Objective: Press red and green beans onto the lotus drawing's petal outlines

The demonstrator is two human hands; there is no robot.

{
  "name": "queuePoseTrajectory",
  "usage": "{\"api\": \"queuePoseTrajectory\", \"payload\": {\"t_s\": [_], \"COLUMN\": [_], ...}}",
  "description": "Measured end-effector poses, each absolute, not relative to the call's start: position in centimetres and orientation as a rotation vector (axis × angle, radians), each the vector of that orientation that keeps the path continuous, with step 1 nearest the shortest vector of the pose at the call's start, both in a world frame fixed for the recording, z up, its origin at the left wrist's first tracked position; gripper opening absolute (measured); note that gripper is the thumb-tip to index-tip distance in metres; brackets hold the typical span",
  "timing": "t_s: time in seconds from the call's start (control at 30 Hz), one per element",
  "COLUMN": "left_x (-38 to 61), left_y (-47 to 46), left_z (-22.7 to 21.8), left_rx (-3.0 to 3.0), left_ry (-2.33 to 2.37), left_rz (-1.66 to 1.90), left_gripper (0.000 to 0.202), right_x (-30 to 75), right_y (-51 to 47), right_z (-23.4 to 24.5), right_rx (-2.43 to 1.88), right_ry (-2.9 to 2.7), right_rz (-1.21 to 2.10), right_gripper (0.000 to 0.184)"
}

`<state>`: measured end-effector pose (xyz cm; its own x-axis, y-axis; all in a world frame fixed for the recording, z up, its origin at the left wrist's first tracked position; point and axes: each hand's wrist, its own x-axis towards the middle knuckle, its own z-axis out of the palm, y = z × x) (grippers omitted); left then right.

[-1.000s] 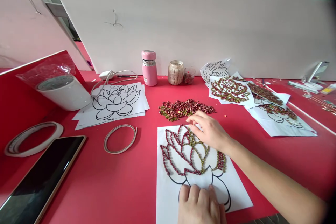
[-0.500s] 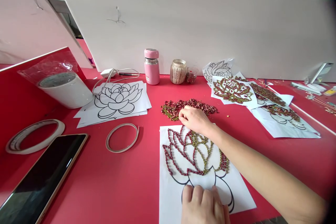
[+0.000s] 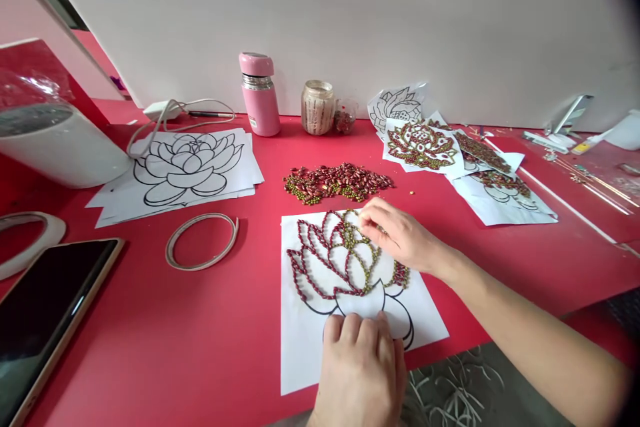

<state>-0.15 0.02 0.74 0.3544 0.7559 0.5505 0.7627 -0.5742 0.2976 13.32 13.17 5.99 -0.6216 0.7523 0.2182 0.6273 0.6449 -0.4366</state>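
A white sheet with a printed lotus outline (image 3: 300,360) lies before me, several of its petal lines covered with red beans (image 3: 305,267) and green beans (image 3: 367,267). My right hand (image 3: 395,233) is over the sheet's upper right part, thumb and fingers pinched; whatever they hold is too small or hidden to make out. Low on the sheet rests my left hand (image 3: 363,360), its fingers curled and close together, their undersides hidden. Just beyond the sheet is a loose pile of red and green beans (image 3: 340,181).
To the left lie a tape ring (image 3: 170,250), a phone (image 3: 55,320) and stacked lotus printouts (image 3: 195,173) beside a white container (image 3: 85,153). A pink bottle (image 3: 260,97) and a glass jar (image 3: 317,107) stand behind. Bean-covered lotus sheets (image 3: 425,143) lie at the right.
My right hand has come back from the bean pile to the upper right of the lotus sheet. The left hand stays on the sheet's lower part. The camera view has shifted.
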Motion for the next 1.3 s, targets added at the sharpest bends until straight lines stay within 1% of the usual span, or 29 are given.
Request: {"api": "queuePoseTrajectory", "payload": {"t_s": [0.1, 0.27, 0.43, 0.87, 0.97, 1.13, 1.2, 1.3], "left_x": [-0.2, 0.0, -0.1, 0.0, 0.0, 0.0, -0.1, -0.1], "left_y": [-0.1, -0.2, -0.2, -0.2, -0.3, -0.3, -0.2, -0.1], "left_z": [0.8, 0.7, 0.7, 0.8, 0.7, 0.8, 0.9, 1.0], "left_rx": [-2.571, -2.585, -2.590, -2.590, -2.584, -2.581, -2.575, -2.567], "left_ry": [-1.448, -1.466, -1.474, -1.469, -1.464, -1.469, -1.463, -1.463], "left_rz": [-1.039, -1.013, -1.003, -1.033, -1.036, -1.032, -1.034, -1.035], "left_gripper": [0.019, 0.020, 0.019, 0.017, 0.017, 0.016, 0.017, 0.018], "right_x": [14.4, 15.0, 14.8, 14.6, 14.6, 15.3, 15.7, 15.8], "right_y": [10.4, 8.2, 8.0, 7.9, 7.9, 8.2, 8.2, 8.2], "right_z": [6.1, 5.5, 5.2, 4.9, 5.2, 5.9, 5.8, 5.1], "right_rx": [-1.071, -1.067, -1.048, -1.045, -1.047, -1.105, -1.148, -1.209], "right_ry": [-2.568, -2.702, -2.779, -2.804, -2.794, -2.655, -2.575, -2.495], "right_rz": [0.472, 0.328, 0.223, 0.185, 0.228, 0.431, 0.484, 0.514], "right_gripper": [0.012, 0.013, 0.015, 0.015, 0.014, 0.014, 0.016, 0.014]}}
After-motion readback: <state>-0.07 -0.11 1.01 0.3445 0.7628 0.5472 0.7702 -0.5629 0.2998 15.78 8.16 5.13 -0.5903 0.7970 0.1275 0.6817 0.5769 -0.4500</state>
